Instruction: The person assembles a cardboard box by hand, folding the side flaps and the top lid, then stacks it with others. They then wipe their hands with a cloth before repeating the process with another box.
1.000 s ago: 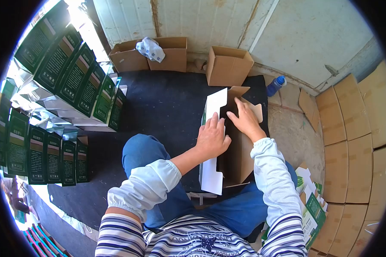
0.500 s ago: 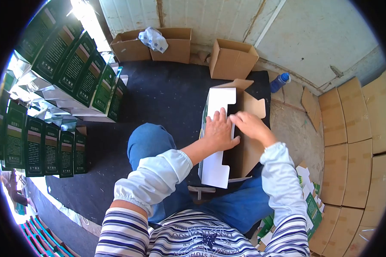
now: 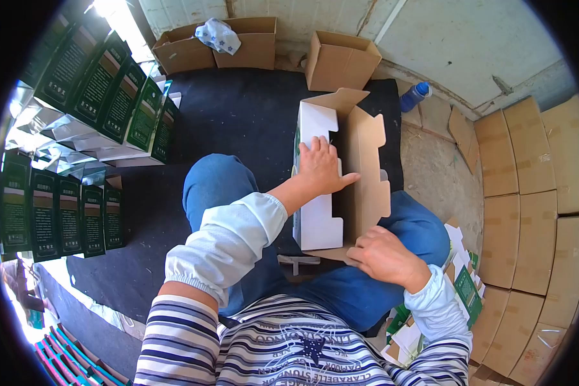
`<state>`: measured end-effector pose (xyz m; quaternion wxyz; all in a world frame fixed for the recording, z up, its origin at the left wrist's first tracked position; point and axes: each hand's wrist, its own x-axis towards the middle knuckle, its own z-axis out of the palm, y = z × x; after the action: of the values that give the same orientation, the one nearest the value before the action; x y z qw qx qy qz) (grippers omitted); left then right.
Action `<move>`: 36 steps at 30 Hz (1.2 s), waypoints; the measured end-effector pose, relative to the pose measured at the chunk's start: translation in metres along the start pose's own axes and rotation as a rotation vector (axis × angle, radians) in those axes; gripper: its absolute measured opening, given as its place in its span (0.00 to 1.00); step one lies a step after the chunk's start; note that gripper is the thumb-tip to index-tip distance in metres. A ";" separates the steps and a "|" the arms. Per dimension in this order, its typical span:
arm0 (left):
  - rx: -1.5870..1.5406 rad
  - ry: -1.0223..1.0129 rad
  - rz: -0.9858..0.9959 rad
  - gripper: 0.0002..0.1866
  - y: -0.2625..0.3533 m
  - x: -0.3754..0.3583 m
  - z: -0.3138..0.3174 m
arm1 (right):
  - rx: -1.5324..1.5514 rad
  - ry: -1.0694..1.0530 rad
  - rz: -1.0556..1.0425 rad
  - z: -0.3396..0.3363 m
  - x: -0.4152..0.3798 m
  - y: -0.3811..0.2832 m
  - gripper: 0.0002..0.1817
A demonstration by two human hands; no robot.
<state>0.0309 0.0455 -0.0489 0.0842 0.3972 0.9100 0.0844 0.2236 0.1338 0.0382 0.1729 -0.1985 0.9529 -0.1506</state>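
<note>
Between my knees stands an open carton (image 3: 357, 193) with a brown cardboard inside and a notched, tabbed right wall. A white tabbed panel (image 3: 316, 222) lies along its left side, with green print showing at the outer edge. My left hand (image 3: 320, 166) rests on this panel, fingers apart and thumb stretched toward the opening. At the carton's near right corner, my right hand (image 3: 386, 254) has its fingers curled round the near brown flap (image 3: 336, 253). The fingertips of the right hand are partly hidden.
Green printed boxes (image 3: 103, 83) stand in rows at left. Brown open boxes (image 3: 244, 51) line the wall, one with a patterned cloth (image 3: 219, 35). A blue bottle (image 3: 415, 96) stands at right, near stacked cartons (image 3: 514, 193). Green and white cardboard pieces (image 3: 466, 289) lie beside my right leg.
My right hand has moved from the carton's middle to its near right corner. The brown right wall now stands more upright. My left hand stays on the white panel; the view has shifted slightly.
</note>
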 end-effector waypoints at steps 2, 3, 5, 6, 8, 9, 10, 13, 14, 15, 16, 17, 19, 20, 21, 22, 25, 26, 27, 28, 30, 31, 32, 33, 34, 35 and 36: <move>0.108 0.025 0.047 0.49 -0.002 -0.003 0.010 | -0.063 0.026 -0.013 0.005 -0.001 -0.002 0.06; 0.162 0.041 0.068 0.49 -0.003 -0.005 0.012 | -0.091 0.055 0.012 0.007 0.002 0.001 0.06; 0.101 0.087 0.083 0.43 -0.005 -0.006 0.016 | -0.145 0.119 0.062 0.009 0.014 0.010 0.06; 0.059 0.106 0.084 0.41 -0.006 -0.005 0.020 | -0.213 0.165 0.113 0.010 0.022 0.014 0.09; -0.022 0.109 0.111 0.38 -0.011 -0.005 0.026 | -0.346 0.261 0.217 0.013 0.041 0.021 0.16; -0.061 0.094 0.136 0.36 -0.015 -0.008 0.029 | -0.377 0.249 0.246 0.020 0.047 0.027 0.19; -0.101 0.079 0.159 0.34 -0.018 -0.011 0.029 | -0.409 0.237 0.274 0.028 0.053 0.035 0.22; -0.122 0.016 0.259 0.35 -0.020 -0.040 0.029 | -0.440 0.189 0.288 0.042 0.063 0.051 0.25; -0.112 0.021 0.285 0.38 -0.018 -0.052 0.028 | -0.409 0.174 0.274 0.037 0.063 0.051 0.24; -0.104 0.025 0.311 0.40 -0.014 -0.066 0.022 | -0.378 0.157 0.262 0.033 0.063 0.052 0.24; -0.096 0.029 0.338 0.42 -0.013 -0.075 0.020 | -0.292 0.111 0.291 0.028 0.067 0.055 0.24; -0.063 0.030 0.356 0.45 -0.012 -0.079 0.021 | -0.206 0.064 0.321 0.020 0.073 0.061 0.23; 0.002 0.031 0.387 0.50 -0.011 -0.085 0.021 | -0.029 0.140 0.378 0.002 0.090 0.075 0.24; 0.088 -0.039 0.387 0.52 -0.009 -0.085 0.020 | 0.062 0.264 0.404 -0.009 0.101 0.085 0.25; 0.089 -0.047 0.386 0.52 -0.009 -0.084 0.019 | -0.003 0.460 0.411 -0.004 0.114 0.109 0.32; 0.093 -0.055 0.386 0.51 -0.008 -0.084 0.019 | 0.065 0.623 0.452 -0.011 0.129 0.125 0.36; 0.125 -0.067 0.403 0.50 -0.008 -0.082 0.015 | 0.336 0.968 0.509 -0.046 0.170 0.161 0.36; 0.126 -0.061 0.407 0.50 -0.008 -0.082 0.015 | 0.220 0.970 0.498 -0.055 0.178 0.170 0.32; 0.125 -0.056 0.408 0.50 -0.007 -0.082 0.016 | 0.105 0.969 0.484 -0.061 0.182 0.173 0.30; 0.100 -0.046 0.403 0.47 -0.007 -0.082 0.018 | 0.083 0.871 0.556 -0.065 0.181 0.175 0.27; 0.035 -0.040 0.423 0.45 -0.005 -0.084 0.019 | 0.033 0.672 0.692 -0.071 0.177 0.176 0.21; 0.002 -0.037 0.434 0.44 -0.004 -0.086 0.019 | 0.071 0.691 0.694 -0.070 0.175 0.174 0.19; -0.021 -0.049 0.435 0.41 -0.002 -0.088 0.019 | 0.108 0.711 0.699 -0.068 0.171 0.171 0.17; -0.022 -0.052 0.436 0.41 -0.001 -0.089 0.020 | 0.145 0.733 0.704 -0.066 0.169 0.169 0.16; -0.023 -0.055 0.439 0.41 0.001 -0.090 0.020 | 0.212 0.846 0.705 -0.065 0.168 0.165 0.16; -0.022 -0.060 0.444 0.40 0.002 -0.090 0.021 | 0.157 0.963 0.637 -0.064 0.170 0.167 0.16; -0.020 -0.063 0.447 0.40 0.002 -0.090 0.020 | 0.103 1.078 0.568 -0.059 0.173 0.172 0.17</move>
<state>0.0975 -0.0177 -0.0596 0.0956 0.5904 0.7955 0.0973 -0.0049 0.2229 -0.0173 -0.2910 0.1760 0.9134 -0.2238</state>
